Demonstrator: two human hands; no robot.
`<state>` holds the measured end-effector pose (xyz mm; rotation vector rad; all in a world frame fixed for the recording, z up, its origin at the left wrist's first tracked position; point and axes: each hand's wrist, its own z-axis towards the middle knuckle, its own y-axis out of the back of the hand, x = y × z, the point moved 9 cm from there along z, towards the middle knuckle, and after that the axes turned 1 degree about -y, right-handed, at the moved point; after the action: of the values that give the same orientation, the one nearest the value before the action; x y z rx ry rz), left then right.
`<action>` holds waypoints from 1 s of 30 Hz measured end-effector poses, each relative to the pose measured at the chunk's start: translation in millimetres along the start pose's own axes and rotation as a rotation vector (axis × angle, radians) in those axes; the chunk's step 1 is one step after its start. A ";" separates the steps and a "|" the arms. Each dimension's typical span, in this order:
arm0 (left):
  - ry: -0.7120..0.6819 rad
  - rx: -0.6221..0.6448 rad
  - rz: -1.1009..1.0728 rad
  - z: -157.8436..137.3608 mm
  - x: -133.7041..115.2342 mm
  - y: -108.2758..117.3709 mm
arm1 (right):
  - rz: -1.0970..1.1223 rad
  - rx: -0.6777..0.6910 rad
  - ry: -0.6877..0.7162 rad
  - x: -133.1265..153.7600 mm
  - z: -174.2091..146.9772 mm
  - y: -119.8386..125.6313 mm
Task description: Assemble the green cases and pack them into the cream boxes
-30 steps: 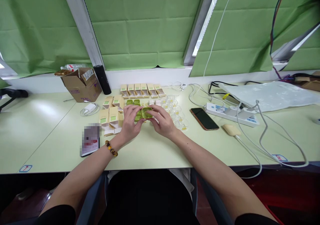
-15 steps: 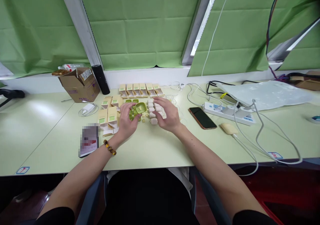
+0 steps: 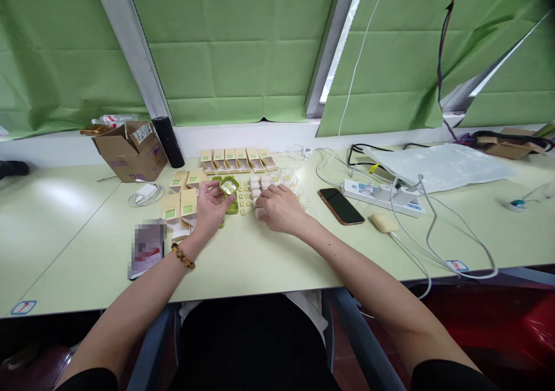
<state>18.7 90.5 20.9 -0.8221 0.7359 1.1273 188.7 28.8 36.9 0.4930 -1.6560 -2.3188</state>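
My left hand point(image 3: 212, 207) is closed on a small green square container point(image 3: 229, 185), tilted so its inside faces up. Something whitish shows inside it, too small to make out. Other green containers point(image 3: 232, 207) lie partly hidden under that hand. My right hand point(image 3: 281, 207) reaches palm down over rows of small white blocks point(image 3: 255, 185), with its fingers together at the front ones. A pale block shows under its fingertips. Between the hands lie small yellow pieces point(image 3: 243, 203) in rows.
Open cream cartons point(image 3: 236, 159) line the back, with more cartons point(image 3: 188, 203) at left. Coiled clear-and-white items point(image 3: 284, 177) lie beyond my right hand. A black phone point(image 3: 341, 206), power strip point(image 3: 381, 197) and cables are at right. A cardboard box point(image 3: 130, 154) and black cylinder point(image 3: 168, 142) stand back left.
My right hand has moved from beside the green container down onto the white blocks, its spread fingers closing. My left hand still holds the container, turned slightly. The view has shifted a little.
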 end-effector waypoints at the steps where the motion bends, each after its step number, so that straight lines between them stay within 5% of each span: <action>1: 0.004 -0.002 -0.003 0.6 -0.3 -0.2 | -0.023 0.009 0.003 1.9 -0.1 -5.3; 7: -0.019 0.036 -0.010 5.7 -8.2 -8.0 | -0.102 0.024 0.007 3.1 1.1 -23.0; 12: -0.048 0.054 -0.040 13.0 -13.2 -12.1 | 0.004 -0.020 -0.034 -2.8 3.2 -10.5; 17: -0.008 0.037 -0.068 15.8 -4.1 -9.0 | 0.641 -0.305 -0.220 -39.3 6.2 26.4; 22: -0.066 0.042 -0.015 10.3 -5.0 -9.1 | 1.342 -0.560 -0.198 -52.6 11.4 32.5; 30: -0.206 0.100 0.120 -7.5 -11.6 -14.9 | 1.728 -0.537 -0.206 -48.2 8.2 -7.2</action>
<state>29.2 75.5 29.6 -0.5738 0.6706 1.2517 229.2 57.0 38.7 -0.9549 -0.6804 -1.2254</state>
